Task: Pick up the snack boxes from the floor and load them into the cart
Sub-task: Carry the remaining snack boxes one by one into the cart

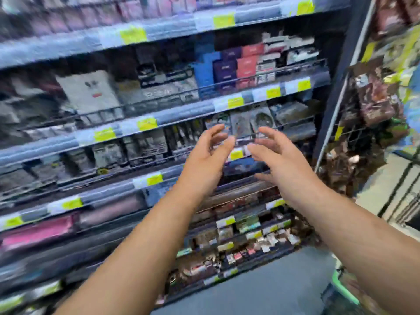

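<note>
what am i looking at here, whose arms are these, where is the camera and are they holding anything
There is no machine here. A person wears a single wide-angle camera on the head, looking forward and down, so the two bare arms are the wearer's own. The left hand and right hand reach forward close together, fingers spread and relaxed, and both are holding nothing. Behind them stand store shelves packed with packaged goods and yellow price tags, and a strip of grey floor shows below. The picture is blurred, so I cannot make out the snack boxes or the cart for sure.
</note>
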A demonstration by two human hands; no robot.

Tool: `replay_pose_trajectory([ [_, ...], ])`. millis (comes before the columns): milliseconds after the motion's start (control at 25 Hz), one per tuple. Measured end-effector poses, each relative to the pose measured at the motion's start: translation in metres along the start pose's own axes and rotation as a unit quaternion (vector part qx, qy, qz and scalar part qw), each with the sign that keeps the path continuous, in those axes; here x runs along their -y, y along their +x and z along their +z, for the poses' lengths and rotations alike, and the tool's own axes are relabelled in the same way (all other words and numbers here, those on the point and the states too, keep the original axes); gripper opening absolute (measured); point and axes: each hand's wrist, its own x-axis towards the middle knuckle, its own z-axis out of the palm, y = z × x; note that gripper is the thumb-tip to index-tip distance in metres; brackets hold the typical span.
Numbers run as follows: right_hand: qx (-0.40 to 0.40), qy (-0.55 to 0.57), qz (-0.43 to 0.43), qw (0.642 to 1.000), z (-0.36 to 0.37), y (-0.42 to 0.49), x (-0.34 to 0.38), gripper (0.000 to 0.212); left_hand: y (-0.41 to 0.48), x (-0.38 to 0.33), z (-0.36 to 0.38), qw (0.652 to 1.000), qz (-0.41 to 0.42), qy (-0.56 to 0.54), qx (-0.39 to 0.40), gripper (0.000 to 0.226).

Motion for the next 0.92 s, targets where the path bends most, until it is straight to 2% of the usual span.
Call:
replay_pose_trajectory([
  [200,0.143,0.03,0.007,0.989,0.118,-0.013,0.013,0.03,-0.051,-0.008,-0.117,0.988,-0.017,0.003,-0.15,0.016],
  [400,0.301,0.042,0.017,0.952,0.226,-0.024,0.018,0.036,-0.115,-0.005,-0.207,0.946,-0.038,0.021,-0.32,0.029],
  [600,0.476,0.062,0.035,0.876,0.337,-0.056,0.028,0.033,-0.2,-0.01,-0.276,0.868,-0.071,0.073,-0.485,0.026],
  [720,0.555,0.065,0.045,0.828,0.386,-0.092,0.019,0.036,-0.248,-0.013,-0.297,0.814,-0.083,0.088,-0.569,0.038],
  [800,0.604,0.066,0.049,0.792,0.413,-0.119,0.016,0.035,-0.277,-0.014,-0.307,0.781,-0.083,0.09,-0.613,0.042],
  [920,0.659,0.064,0.049,0.748,0.451,-0.16,0.014,0.035,-0.32,-0.016,-0.325,0.74,-0.094,0.1,-0.658,0.034],
])
